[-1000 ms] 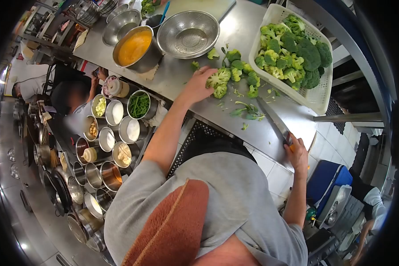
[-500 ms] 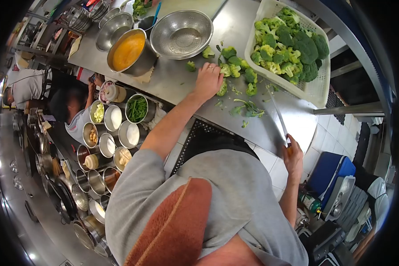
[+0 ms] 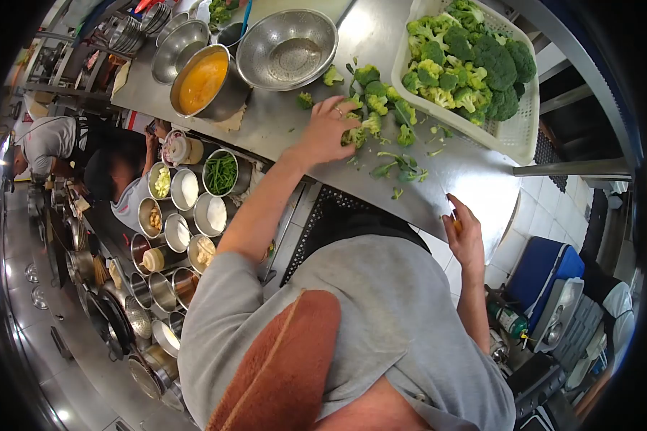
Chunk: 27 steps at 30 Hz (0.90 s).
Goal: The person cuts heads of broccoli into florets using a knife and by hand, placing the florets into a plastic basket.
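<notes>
My left hand (image 3: 323, 133) lies over the near side of a loose group of broccoli florets (image 3: 375, 103) on the steel counter. Its fingers are apart and curved against a few florets, with none plainly gripped. My right hand (image 3: 465, 235) is closed around the orange handle of a knife (image 3: 458, 224) by the counter's front edge. Glare on the steel hides most of the blade. Leafy broccoli trimmings (image 3: 401, 167) lie between my two hands. Beyond them, a white plastic crate (image 3: 519, 129) holds a heap of broccoli (image 3: 438, 65).
A perforated metal colander (image 3: 287, 49) and a pot of orange liquid (image 3: 203, 81) stand beyond my left hand. Metal tubs of ingredients, one with chopped greens (image 3: 221, 174), line the left side. Two other people are at the far left. A metal rail (image 3: 568, 167) runs at right.
My left hand has shifted slightly left and down, and its fingers have spread more. My right hand has moved up and left with the knife, whose blade now fades into glare.
</notes>
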Motion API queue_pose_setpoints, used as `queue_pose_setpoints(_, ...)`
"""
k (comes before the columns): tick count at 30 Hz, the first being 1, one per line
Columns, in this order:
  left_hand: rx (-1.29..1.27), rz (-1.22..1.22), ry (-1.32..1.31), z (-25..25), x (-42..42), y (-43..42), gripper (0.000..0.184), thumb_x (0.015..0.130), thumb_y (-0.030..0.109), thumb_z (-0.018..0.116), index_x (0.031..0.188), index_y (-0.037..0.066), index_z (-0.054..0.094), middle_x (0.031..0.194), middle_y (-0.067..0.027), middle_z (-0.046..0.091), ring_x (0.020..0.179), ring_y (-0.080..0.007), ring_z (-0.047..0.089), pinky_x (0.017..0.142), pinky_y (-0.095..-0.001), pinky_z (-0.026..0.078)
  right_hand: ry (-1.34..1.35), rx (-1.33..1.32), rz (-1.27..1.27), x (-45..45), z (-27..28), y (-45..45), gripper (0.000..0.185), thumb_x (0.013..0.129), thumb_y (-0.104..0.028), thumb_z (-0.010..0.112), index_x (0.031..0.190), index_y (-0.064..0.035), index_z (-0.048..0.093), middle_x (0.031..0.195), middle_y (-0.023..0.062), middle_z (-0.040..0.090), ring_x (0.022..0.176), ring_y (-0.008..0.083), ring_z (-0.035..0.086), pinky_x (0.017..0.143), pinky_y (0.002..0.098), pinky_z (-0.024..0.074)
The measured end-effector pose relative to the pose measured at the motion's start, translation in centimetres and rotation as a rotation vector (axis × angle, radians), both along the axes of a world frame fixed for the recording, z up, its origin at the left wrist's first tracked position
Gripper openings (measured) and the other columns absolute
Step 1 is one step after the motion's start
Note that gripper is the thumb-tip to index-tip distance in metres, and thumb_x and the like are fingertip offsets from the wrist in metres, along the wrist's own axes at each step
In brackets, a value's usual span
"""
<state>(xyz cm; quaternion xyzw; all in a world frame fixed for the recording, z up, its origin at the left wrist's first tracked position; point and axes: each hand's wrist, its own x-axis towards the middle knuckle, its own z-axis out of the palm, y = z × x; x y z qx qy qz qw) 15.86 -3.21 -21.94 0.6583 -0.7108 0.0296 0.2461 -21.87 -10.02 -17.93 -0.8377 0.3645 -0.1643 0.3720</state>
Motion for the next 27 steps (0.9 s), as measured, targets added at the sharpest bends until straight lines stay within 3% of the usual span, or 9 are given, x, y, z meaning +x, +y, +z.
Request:
queue_pose_setpoints(4, 0.152, -0.123, 0.122, -2.3, 1.5, -0.5, 0.026, 0.086, 0.032, 0.071, 0.104, 0.013, 0.073, 0.120, -0.0056, 0.062, 0.128, -0.0310, 0.046, 0.105, -0.0489, 0.036, 0.048, 0.046, 0.030, 0.4, -0.3, -0.3, 0.040, 0.090, -0.006, 0.065, 0.130, -0.0020, 0.058, 0.105, 0.0211, 0.066, 0.083, 0.0314, 0.062, 0.080, 0.0372, 0.0505)
queue_pose_setpoints(7, 0.237, -0.049, 0.208, -2.0, 0.6, -1.3, 0.033, 0.084, 0.037, 0.073, 0.108, 0.014, 0.071, 0.120, -0.0043, 0.062, 0.126, -0.0304, 0.046, 0.105, -0.0494, 0.035, 0.035, 0.062, 0.022, 1.0, 0.0, -0.2, 0.041, 0.089, -0.004, 0.065, 0.130, -0.0037, 0.057, 0.098, 0.0218, 0.066, 0.082, 0.0357, 0.063, 0.077, 0.0409, 0.0509)
queue_pose_setpoints(10, 0.259, 0.099, 0.150, -0.8, -1.6, -1.1, 0.047, 0.078, 0.041, 0.080, 0.113, 0.013, 0.069, 0.117, -0.0106, 0.061, 0.125, -0.0325, 0.045, 0.107, -0.0488, 0.035, 0.012, 0.037, 0.014, 1.6, -0.3, 0.0, 0.041, 0.090, -0.004, 0.064, 0.130, -0.0038, 0.057, 0.100, 0.0226, 0.066, 0.083, 0.0364, 0.064, 0.078, 0.0411, 0.0509)
queue_pose_setpoints(13, 0.203, 0.202, 0.168, -0.4, -2.3, -1.0, 0.059, 0.074, 0.045, 0.083, 0.123, 0.017, 0.064, 0.114, -0.0152, 0.061, 0.125, -0.0332, 0.045, 0.107, -0.0475, 0.035, -0.001, 0.036, -0.004, 2.0, -0.1, 0.2, 0.040, 0.091, -0.005, 0.063, 0.130, -0.0034, 0.057, 0.103, 0.0228, 0.066, 0.081, 0.0368, 0.064, 0.077, 0.0415, 0.0510)
queue_pose_setpoints(15, -0.097, 0.298, 0.227, -1.6, -1.6, -0.4, 0.072, 0.073, 0.044, 0.083, 0.132, 0.015, 0.055, 0.122, -0.0205, 0.056, 0.120, -0.0358, 0.049, 0.106, -0.0482, 0.037, -0.011, 0.049, -0.020, 2.3, 0.3, 0.5, 0.038, 0.092, -0.007, 0.062, 0.130, -0.0032, 0.057, 0.093, 0.0246, 0.066, 0.075, 0.0378, 0.064, 0.072, 0.0425, 0.0505)
queue_pose_setpoints(18, 0.176, 0.521, 0.486, -2.8, -0.7, 0.4, 0.075, 0.073, 0.033, 0.083, 0.134, 0.006, 0.050, 0.123, -0.0226, 0.055, 0.111, -0.0385, 0.054, 0.100, -0.0444, 0.044, 0.087, 0.177, -0.040, 2.5, 1.1, 1.0, 0.035, 0.093, -0.007, 0.061, 0.127, -0.0019, 0.056, 0.079, 0.0251, 0.063, 0.067, 0.0394, 0.062, 0.066, 0.0435, 0.0491)
queue_pose_setpoints(21, 0.127, 0.470, 0.771, -1.9, -0.8, 1.3, 0.073, 0.073, 0.027, 0.083, 0.132, 0.001, 0.049, 0.120, -0.0225, 0.057, 0.105, -0.0364, 0.059, 0.093, -0.0416, 0.049, 0.137, 0.269, 0.069, 2.4, 1.6, 1.3, 0.031, 0.094, -0.009, 0.060, 0.124, -0.0009, 0.056, 0.070, 0.0252, 0.060, 0.064, 0.0414, 0.061, 0.062, 0.0446, 0.0472)
queue_pose_setpoints(25, -0.057, 0.498, 0.910, -3.0, -0.4, 3.7, 0.062, 0.075, 0.023, 0.081, 0.126, 0.002, 0.053, 0.117, -0.0206, 0.060, 0.104, -0.0325, 0.062, 0.091, -0.0398, 0.051, 0.221, 0.399, 0.174, 2.0, 0.3, 0.8, 0.025, 0.095, -0.011, 0.059, 0.116, 0.0000, 0.056, 0.069, 0.0256, 0.060, 0.068, 0.0458, 0.060, 0.063, 0.0485, 0.0457)
queue_pose_setpoints(27, 0.189, 0.473, 0.861, -3.3, -0.2, 4.9, 0.054, 0.078, 0.019, 0.079, 0.122, 0.003, 0.054, 0.118, -0.0187, 0.061, 0.109, -0.0269, 0.062, 0.091, -0.0349, 0.051, 0.211, 0.323, 0.150, 2.4, -0.1, 0.8, 0.023, 0.095, -0.011, 0.058, 0.115, 0.0002, 0.055, 0.070, 0.0255, 0.061, 0.068, 0.0462, 0.061, 0.063, 0.0495, 0.0453)
